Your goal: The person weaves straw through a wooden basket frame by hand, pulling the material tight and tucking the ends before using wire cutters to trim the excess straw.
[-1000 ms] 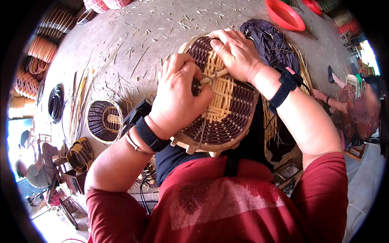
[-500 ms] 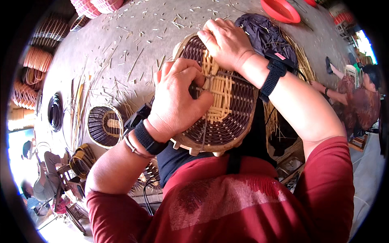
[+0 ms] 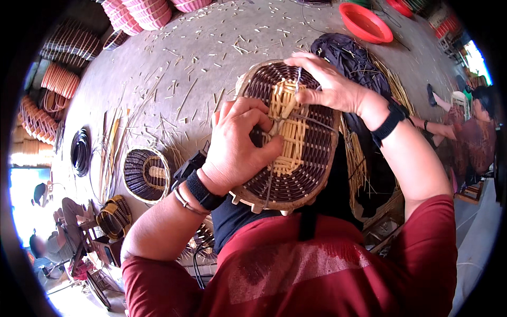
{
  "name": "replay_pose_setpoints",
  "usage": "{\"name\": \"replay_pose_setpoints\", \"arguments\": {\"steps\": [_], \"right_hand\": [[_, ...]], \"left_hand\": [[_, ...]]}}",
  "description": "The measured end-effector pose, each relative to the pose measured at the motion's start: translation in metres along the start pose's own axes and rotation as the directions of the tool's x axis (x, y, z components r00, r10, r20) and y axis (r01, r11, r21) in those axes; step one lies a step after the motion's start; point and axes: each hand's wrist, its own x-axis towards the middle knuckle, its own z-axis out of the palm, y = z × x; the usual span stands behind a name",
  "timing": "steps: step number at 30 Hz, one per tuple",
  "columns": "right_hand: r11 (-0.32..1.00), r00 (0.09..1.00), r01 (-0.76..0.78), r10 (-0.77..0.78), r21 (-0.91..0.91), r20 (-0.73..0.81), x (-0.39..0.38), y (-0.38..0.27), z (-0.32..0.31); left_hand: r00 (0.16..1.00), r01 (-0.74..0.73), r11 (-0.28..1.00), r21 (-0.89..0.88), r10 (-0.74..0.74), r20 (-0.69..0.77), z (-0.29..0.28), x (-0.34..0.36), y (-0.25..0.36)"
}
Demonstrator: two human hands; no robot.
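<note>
An oval basket (image 3: 315,153), woven in dark brown with a pale cross-woven centre, rests on my lap with its base up. Thin grey cord (image 3: 268,190) crosses over it lengthwise and sideways. My left hand (image 3: 237,141) pinches the cord near the middle of the base, thumb and forefinger close together. A short pale stick (image 3: 288,109) juts out beside those fingertips. Over the far right part of the base, my right hand (image 3: 340,87) has a length of cord between thumb and fingers, pulled up from the weave.
On the floor to the left are a smaller dark basket (image 3: 147,174), a black coil (image 3: 81,152) and loose strips. Pink baskets (image 3: 148,13) stand far left. A red basin (image 3: 365,22) and dark cloth (image 3: 343,55) lie far right. A person (image 3: 472,127) sits at right.
My right hand has lifted from the far edge of the basket and moved right and nearer, drawing cord up. My left hand stays at the middle. The pale stick now shows.
</note>
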Motion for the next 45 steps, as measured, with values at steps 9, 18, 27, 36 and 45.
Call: {"name": "replay_pose_setpoints", "arguments": {"steps": [9,18,27,36,45], "right_hand": [[0.997,0.984,-0.035,0.022,-0.073,-0.175,-0.004,0.001,0.024],[0.981,0.976,-0.112,0.077,-0.16,-0.205,-0.004,0.001,0.023],[0.992,0.988,-0.128,0.125,-0.02,-0.092,0.003,0.012,0.022],[0.986,0.974,-0.167,0.162,-0.021,-0.156,0.005,0.01,0.026],[0.969,0.961,-0.187,0.146,-0.16,-0.234,-0.003,0.007,0.031]], "left_hand": [[0.995,0.061,0.998,0.008,-0.061,0.082,-0.004,0.005,0.007],[0.989,0.052,0.996,0.072,-0.062,0.134,-0.003,0.01,0.017],[0.997,-0.002,1.0,-0.003,0.002,0.074,0.001,0.005,-0.004],[0.995,0.013,0.997,0.072,-0.02,0.094,-0.004,0.004,0.005],[0.995,0.014,1.0,0.007,-0.015,0.095,0.0,0.007,0.003]]}}
